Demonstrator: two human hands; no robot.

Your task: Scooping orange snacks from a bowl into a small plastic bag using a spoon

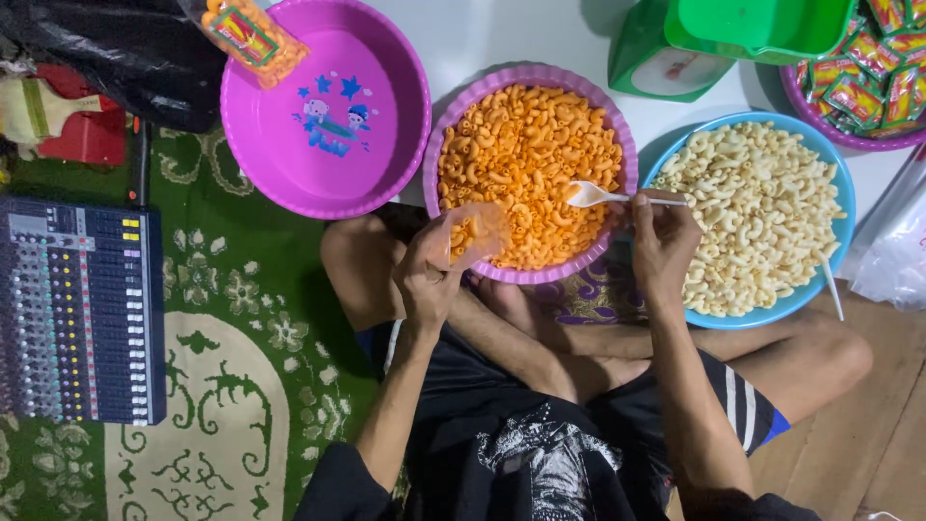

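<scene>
Pinched between the thumb and fingers of the right hand (664, 241) is the thin handle of a white plastic spoon (600, 196), and the fingers are closed firmly on it. The spoon's long axis runs nearly level, from the grip out toward the left hand, so its bowl lies over the orange elbow-shaped macaroni snacks (526, 159) heaped in the round purple plastic basin (627, 145). The bowl of the spoon looks empty, though I cannot be sure.

The left hand (429, 275) is closed around a small clear plastic bag (475, 232), holding it up at the near rim of the same basin. A few orange pieces show through the bag. The bag sits on the left side of the spoon's bowl and a little nearer the body, close to it but not touching. Its mouth cannot be made out clearly.

Beyond the right hand, away from the bag, a round blue plastic basin (839, 174) holds pale cream macaroni snacks (762, 207), with a second white utensil (831, 287) leaning at its near edge. Past the left hand lies an empty magenta plastic basin (405, 106), and further out an audio mixing console (82, 309) rests on the green patterned carpet (231, 318).
</scene>
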